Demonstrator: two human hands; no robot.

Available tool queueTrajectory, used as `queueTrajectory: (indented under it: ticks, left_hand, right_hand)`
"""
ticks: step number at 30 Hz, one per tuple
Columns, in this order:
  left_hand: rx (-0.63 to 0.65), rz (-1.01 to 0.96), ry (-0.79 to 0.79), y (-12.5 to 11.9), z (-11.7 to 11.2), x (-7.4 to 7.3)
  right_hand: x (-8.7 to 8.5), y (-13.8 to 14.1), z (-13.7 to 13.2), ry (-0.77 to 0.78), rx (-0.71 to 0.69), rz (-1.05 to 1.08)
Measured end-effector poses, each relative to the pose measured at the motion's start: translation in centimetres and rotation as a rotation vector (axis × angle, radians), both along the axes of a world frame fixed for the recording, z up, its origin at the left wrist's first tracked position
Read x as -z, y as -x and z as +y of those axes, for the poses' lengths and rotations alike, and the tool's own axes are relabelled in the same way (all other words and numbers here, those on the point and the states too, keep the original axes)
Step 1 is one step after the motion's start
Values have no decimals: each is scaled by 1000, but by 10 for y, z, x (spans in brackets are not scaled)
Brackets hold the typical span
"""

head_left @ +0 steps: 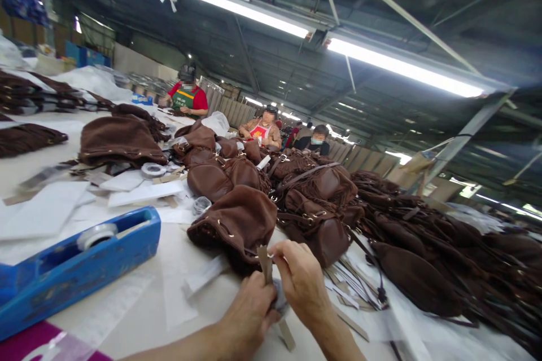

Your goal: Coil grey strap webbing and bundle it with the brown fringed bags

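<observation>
Now the strip [265, 264] is pinched by the left hand [250, 306], something unclear by the right hand [302, 275]; by uneven pulling, the strip could be creased.

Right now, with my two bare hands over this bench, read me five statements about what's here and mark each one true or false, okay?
1. Your left hand grips a flat, grey-brown strip. True.
2. The long, blue tape dispenser stands to the right of both hands. False: the long, blue tape dispenser stands to their left.
3. Soft, dark-brown bags lie heaped beyond your hands. True.
4. Your right hand is out of view. False: your right hand is in view, fingers bent beside the upper end of the strip.
5. A worker in the background wears a dark-green apron with red sleeves showing. True.
</observation>
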State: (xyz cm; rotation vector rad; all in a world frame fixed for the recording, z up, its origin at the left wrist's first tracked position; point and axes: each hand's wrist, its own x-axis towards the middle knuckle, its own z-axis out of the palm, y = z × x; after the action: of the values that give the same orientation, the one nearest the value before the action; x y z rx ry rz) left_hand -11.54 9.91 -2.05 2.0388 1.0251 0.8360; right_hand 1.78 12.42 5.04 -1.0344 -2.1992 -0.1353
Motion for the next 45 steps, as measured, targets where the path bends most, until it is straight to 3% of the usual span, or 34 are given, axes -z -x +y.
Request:
queueTrajectory:
  ticks: [4, 7, 9, 18, 24, 27, 32, 37, 43, 45]
  left_hand:
    - [-1, 19, 17, 3, -1, -1]
    - [20, 7, -11, 5, -1, 1]
    - [29, -10, -38, 5, 0, 2]
    - [42, 95, -23, 1, 1, -4]
    - [36, 4, -36, 1, 5, 6]
    - [54, 28, -26, 2, 6, 6]
    - [78, 81, -30, 2, 5, 0]
    - [78, 56, -24, 1, 4, 3]
    - [109, 7, -31, 0, 6, 5]
    - [99, 10, -41, 0, 7, 5]
  right_hand:
    - [-8, 2, 2, 385, 9, 229]
    - [-3, 0, 3, 670, -97, 466]
    - [-1, -2, 4, 764, -174, 538]
    - [-9, -4, 18, 565, -75, 487]
    - [-7, -1, 17, 1007, -233, 510]
    - [-6, -12, 18, 1021, -288, 459]
    - [-4, -17, 17, 1005, -200, 409]
    - [-2, -17, 8, 930, -185, 370]
    - [-9, -24, 4, 1218, -229, 563]
    - [-10, -23, 6, 1219, -201, 676]
